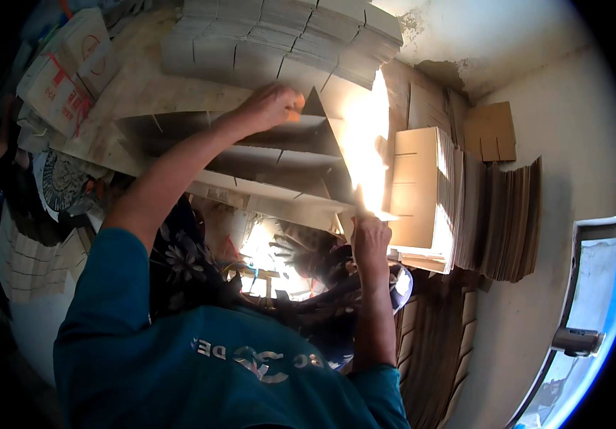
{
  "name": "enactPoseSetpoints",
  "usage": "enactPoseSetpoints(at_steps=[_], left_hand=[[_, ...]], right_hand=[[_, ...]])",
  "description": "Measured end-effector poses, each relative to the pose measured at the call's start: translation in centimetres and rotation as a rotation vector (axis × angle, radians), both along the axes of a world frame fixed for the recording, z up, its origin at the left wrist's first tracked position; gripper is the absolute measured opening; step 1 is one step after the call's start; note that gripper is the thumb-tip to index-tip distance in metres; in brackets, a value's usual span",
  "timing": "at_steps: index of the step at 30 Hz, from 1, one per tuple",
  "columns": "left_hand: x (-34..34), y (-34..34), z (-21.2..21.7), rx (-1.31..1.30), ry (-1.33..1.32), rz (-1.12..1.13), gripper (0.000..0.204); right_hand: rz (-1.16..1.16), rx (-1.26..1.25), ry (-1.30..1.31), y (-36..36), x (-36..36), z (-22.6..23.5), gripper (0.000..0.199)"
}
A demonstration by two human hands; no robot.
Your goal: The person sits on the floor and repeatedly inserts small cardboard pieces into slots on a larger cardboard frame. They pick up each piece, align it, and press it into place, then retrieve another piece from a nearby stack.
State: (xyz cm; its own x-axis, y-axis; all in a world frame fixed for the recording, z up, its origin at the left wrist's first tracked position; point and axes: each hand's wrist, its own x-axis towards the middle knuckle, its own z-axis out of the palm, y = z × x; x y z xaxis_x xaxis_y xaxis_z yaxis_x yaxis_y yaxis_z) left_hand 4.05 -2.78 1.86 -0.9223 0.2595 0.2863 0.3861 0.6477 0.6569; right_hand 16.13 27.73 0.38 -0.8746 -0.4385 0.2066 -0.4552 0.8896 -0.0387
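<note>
Hands are working a slotted cardboard divider grid (279, 171): left hand (269, 107) is gripping its far strip, right hand (370, 239) is pinching the near edge, probably keeping it square. Flat cardboard stacks (465, 207) are standing just beside.

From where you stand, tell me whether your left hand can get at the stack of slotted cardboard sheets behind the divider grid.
Probably yes. The left hand already rests on the cardboard divider grid, just short of the stack of slotted sheets, and nothing stands between them.
</note>
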Motion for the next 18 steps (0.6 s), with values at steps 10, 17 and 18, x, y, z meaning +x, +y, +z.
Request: enactPoseSetpoints(at_steps=[10,17,18], left_hand=[[9.6,-5.5,0.6,-0.076,0.026,0.104,0.037],[11.5,-6.6,-0.6,-0.075,-0.159,0.231,0.036],[11.7,-6.7,-0.6,-0.074,-0.129,0.255,0.036]], right_hand=[[-0.035,-0.175,0.594,7.5,-3.1,1.1,0.054],[-0.533,0.223,0.146,14.4,-5.3,-1.5,0.054],[-0.512,0.154,0.134,15.5,-5.9,-2.2,0.052]])
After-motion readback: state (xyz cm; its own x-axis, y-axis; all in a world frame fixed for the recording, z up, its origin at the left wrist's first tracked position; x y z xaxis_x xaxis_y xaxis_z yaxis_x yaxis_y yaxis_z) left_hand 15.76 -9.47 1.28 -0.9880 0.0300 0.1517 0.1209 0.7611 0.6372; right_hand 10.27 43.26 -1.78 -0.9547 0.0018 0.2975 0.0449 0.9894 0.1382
